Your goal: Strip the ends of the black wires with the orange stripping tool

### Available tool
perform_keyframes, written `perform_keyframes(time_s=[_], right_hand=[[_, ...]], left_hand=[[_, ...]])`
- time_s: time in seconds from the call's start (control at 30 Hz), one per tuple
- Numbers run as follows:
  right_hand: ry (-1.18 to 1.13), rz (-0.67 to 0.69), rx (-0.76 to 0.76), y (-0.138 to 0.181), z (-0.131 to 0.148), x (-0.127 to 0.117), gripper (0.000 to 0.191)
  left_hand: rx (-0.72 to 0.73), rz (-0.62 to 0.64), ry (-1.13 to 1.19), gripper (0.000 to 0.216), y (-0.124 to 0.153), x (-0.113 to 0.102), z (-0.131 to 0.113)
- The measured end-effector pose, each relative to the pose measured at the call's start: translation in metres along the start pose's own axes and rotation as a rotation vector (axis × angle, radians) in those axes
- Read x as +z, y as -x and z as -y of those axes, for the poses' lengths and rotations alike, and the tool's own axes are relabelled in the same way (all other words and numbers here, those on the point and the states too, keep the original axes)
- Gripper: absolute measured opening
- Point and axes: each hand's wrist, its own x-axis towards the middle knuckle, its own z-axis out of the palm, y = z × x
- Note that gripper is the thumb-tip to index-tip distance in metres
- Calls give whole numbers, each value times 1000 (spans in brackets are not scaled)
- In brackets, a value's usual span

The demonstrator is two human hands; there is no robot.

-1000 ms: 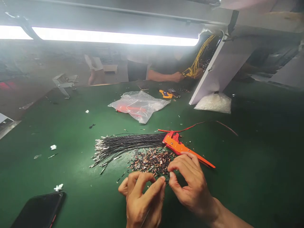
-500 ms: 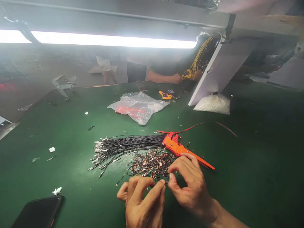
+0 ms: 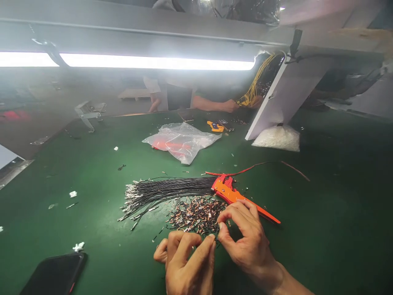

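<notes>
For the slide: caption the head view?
Left hand and right hand pinch together at copper terminals, beside black wires and orange tool.

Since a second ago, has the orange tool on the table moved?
No. The orange tool still lies with its head at the right end of the black wire bundle; only the camera view shifted.

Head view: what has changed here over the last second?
Little. In the background a person has walked rightward. The left hand and right hand stay pinched fingertip to fingertip beside the metal pins; wires, orange tool and phone lie unmoved.
</notes>
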Motion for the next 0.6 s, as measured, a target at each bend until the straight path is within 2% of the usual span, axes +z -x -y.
perform_keyframes(time_s=[0.47, 0.6], right_hand=[[48, -3, 42, 2, -4, 3, 14], [105, -64, 74, -2, -12, -2, 17]], left_hand=[[30, 13, -18, 16, -1, -1, -1], [37, -2, -7, 16, 1, -1, -2]])
